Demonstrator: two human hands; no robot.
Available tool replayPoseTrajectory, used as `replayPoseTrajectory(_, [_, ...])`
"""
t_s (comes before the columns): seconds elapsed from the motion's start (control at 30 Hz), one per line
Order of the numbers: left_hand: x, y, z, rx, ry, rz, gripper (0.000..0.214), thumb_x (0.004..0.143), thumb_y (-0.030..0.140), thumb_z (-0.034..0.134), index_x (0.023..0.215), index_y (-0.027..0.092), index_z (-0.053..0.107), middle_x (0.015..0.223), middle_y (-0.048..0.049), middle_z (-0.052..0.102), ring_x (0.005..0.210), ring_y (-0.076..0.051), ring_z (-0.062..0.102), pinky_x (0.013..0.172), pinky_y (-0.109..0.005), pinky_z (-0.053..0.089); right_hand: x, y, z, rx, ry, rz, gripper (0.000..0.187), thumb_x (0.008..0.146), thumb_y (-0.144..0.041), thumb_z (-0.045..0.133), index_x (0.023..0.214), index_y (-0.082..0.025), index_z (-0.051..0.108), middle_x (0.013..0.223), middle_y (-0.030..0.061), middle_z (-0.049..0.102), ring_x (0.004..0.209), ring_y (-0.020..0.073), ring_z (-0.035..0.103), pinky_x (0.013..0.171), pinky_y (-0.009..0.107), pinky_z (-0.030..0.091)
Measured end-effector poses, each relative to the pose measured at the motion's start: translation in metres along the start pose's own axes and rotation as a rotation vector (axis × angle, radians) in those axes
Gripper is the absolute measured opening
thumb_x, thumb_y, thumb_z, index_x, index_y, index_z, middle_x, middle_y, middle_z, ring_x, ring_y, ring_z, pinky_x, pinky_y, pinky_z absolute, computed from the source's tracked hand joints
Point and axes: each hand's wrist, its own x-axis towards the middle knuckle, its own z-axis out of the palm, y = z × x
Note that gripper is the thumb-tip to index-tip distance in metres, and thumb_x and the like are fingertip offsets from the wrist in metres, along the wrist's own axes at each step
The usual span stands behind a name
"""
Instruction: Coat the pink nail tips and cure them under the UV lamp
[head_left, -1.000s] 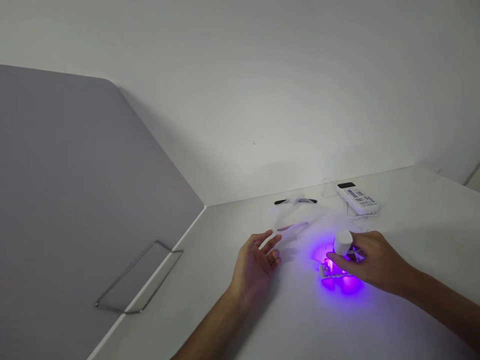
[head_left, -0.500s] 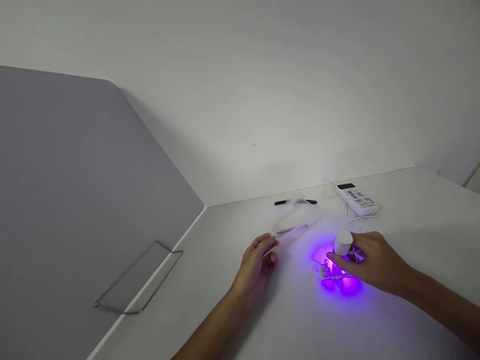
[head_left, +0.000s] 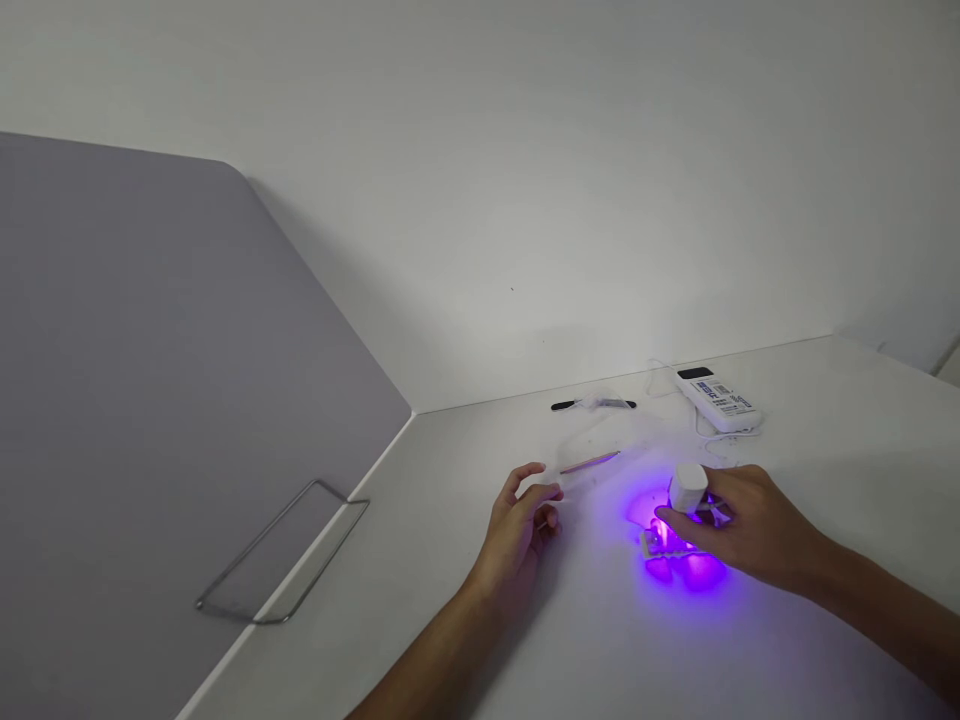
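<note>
Right hand (head_left: pixel 757 525) holds lit lamp (head_left: pixel 688 487), apparently above strip (head_left: pixel 646 545).

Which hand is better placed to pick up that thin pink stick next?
Probably the left hand: it looks free and closer to the pink stick, while the right hand holds the glowing white lamp.
</note>
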Motion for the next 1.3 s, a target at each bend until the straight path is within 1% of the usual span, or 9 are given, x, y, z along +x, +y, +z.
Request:
replayPoseTrajectory(0.07, [-0.001,0.001,0.001,0.019,-0.003,0.014,0.046,0.065,0.021,0.078,0.105,0.023,0.055,0.074,0.0027,0.059,0.052,-0.009,0.047,0.051,-0.022,0.043,0.0,0.0,0.0,-0.006,0.008,0.0,0.042,0.09,-0.043,0.06,0.058,-0.022,0.042,0.046,-0.0063,0.045,0.039,0.0086,0.041,0.042,0.021,0.031])
replayPoseTrajectory(0.27, [-0.004,0.003,0.002,0.065,0.0,0.052,0.04,0.066,0.023,0.076,0.101,0.023,0.057,0.071,0.0036,0.057,0.052,-0.009,0.047,0.051,-0.022,0.042,0.0,0.001,0.001,0.004,0.006,-0.022,0.041,0.091,-0.043,0.059,0.06,-0.021,0.045,0.047,-0.0059,0.047,0.04,0.0085,0.042,0.042,0.021,0.032])
replayPoseTrajectory(0.37, [-0.004,0.004,0.002,0.081,-0.007,0.069,0.038,0.067,0.022,0.075,0.1,0.023,0.057,0.07,0.0039,0.056,0.052,-0.01,0.047,0.051,-0.021,0.042,0.0,0.0,0.001,0.004,-0.017,0.006,0.041,0.091,-0.043,0.059,0.059,-0.021,0.045,0.047,-0.006,0.047,0.04,0.0082,0.042,0.042,0.02,0.032])
replayPoseTrajectory(0.43, [-0.004,0.004,0.001,0.069,-0.01,0.063,0.037,0.068,0.02,0.075,0.101,0.023,0.057,0.07,0.0036,0.057,0.052,-0.01,0.047,0.051,-0.021,0.042,0.0,0.0,0.001,-0.002,-0.008,0.007,0.042,0.09,-0.044,0.059,0.059,-0.021,0.044,0.047,-0.0062,0.046,0.039,0.0082,0.042,0.042,0.02,0.032])
replayPoseTrajectory(0.57, [-0.003,0.005,0.001,-0.031,-0.006,-0.012,0.038,0.073,0.014,0.074,0.105,0.02,0.055,0.076,0.0005,0.06,0.051,-0.009,0.047,0.05,-0.02,0.044,-0.001,-0.001,0.0,-0.005,-0.012,0.019,0.042,0.09,-0.043,0.06,0.059,-0.021,0.044,0.046,-0.0061,0.046,0.039,0.0083,0.042,0.042,0.02,0.032])
replayPoseTrajectory(0.73, [-0.002,0.008,0.004,-0.123,0.0,-0.108,0.033,0.079,0.006,0.065,0.106,0.018,0.05,0.074,-0.0007,0.058,0.048,-0.009,0.045,0.047,-0.021,0.044,0.001,-0.001,0.0,0.001,0.005,-0.003,0.043,0.09,-0.045,0.059,0.058,-0.021,0.044,0.045,-0.006,0.046,0.039,0.0084,0.042,0.042,0.021,0.032])
replayPoseTrajectory(0.93, [-0.004,0.014,0.006,-0.209,0.007,-0.152,0.033,0.085,0.002,0.06,0.11,0.02,0.048,0.075,-0.0008,0.058,0.046,-0.009,0.045,0.045,-0.02,0.043,0.001,-0.001,-0.002,0.006,-0.004,-0.004,0.043,0.091,-0.046,0.058,0.058,-0.021,0.045,0.046,-0.006,0.047,0.038,0.0082,0.042,0.042,0.021,0.032])
replayPoseTrajectory(1.1, [-0.003,0.023,0.006,-0.285,0.047,-0.189,0.028,0.086,0.0,0.059,0.102,0.02,0.047,0.073,0.0001,0.057,0.043,-0.007,0.041,0.042,-0.019,0.041,0.002,-0.002,-0.002,0.001,0.002,-0.002,0.045,0.091,-0.046,0.058,0.057,-0.021,0.044,0.045,-0.006,0.046,0.038,0.0083,0.042,0.04,0.02,0.032])
replayPoseTrajectory(1.3, [-0.003,0.026,0.004,-0.348,0.049,-0.239,0.02,0.089,0.001,0.057,0.095,0.017,0.049,0.075,-0.0017,0.059,0.042,-0.006,0.04,0.042,-0.019,0.043,0.001,-0.002,-0.001,-0.003,0.005,-0.003,0.046,0.091,-0.048,0.058,0.057,-0.021,0.042,0.044,-0.006,0.046,0.038,0.0085,0.042,0.041,0.021,0.032])
